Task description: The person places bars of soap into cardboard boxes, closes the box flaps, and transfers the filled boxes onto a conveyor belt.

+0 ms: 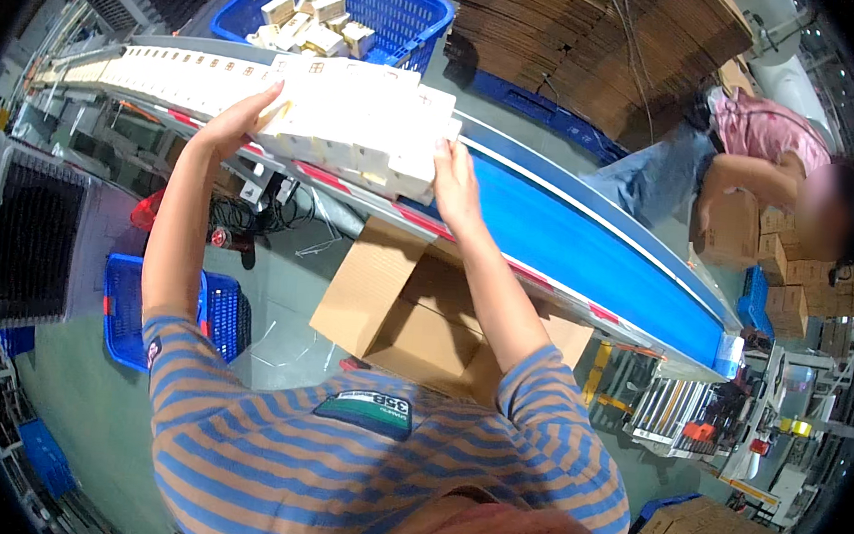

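The step in hand appears to be gripping a block of white boxes [349,110] from both ends, above the conveyor belt [570,238]. The left hand [239,120] is at the block's left end, its fingers reaching onto the boxes and pressing inward; how its thumb sits is hard to make out. The right hand [459,191] is braced against the other end, fingers pointing up along the outermost boxes, so the block is squeezed between the two hands rather than pinched in either one. Whether the block rests on the belt or is slightly raised, I cannot tell. Its right end is uneven, with some boxes sitting lower than others. Beyond the left hand, a long row of similar boxes [182,67] runs away along the belt; to the right, the blue surface is bare. An open carton [371,273] sits below the near edge of the belt, between the forearms, its flaps spread. Across the belt, a blue basket [405,32] holds loose small boxes [310,29]. In my judgement, moving the block calls for steady, equal pressure from both sides, kept level, since the middle boxes seem held mostly by that squeeze and could slip out.
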Tool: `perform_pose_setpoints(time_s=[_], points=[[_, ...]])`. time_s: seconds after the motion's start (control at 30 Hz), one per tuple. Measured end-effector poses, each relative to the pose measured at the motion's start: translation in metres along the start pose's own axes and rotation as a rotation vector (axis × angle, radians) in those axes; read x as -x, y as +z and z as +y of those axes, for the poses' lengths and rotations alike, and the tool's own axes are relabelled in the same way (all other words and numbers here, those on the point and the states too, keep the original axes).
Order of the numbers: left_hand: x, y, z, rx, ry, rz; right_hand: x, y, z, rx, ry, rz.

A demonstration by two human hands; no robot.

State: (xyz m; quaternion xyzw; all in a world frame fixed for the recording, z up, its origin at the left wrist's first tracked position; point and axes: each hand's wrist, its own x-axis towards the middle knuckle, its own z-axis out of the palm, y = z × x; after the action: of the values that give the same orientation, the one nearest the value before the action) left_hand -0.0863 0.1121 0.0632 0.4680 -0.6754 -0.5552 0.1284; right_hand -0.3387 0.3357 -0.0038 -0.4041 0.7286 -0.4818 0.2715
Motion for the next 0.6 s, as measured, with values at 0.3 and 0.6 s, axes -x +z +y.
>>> perform_pose_setpoints(time_s=[0.3,0.6], points=[[-0.024,0.125,0.003,0.588,-0.003,-0.087,0.014,-0.084,0.056,-0.529,0.278,-0.170],[0.060,0.239,0.036,0.768,0.247,-0.456,0.133,-0.202,0.058,-0.632,0.024,0.070]])
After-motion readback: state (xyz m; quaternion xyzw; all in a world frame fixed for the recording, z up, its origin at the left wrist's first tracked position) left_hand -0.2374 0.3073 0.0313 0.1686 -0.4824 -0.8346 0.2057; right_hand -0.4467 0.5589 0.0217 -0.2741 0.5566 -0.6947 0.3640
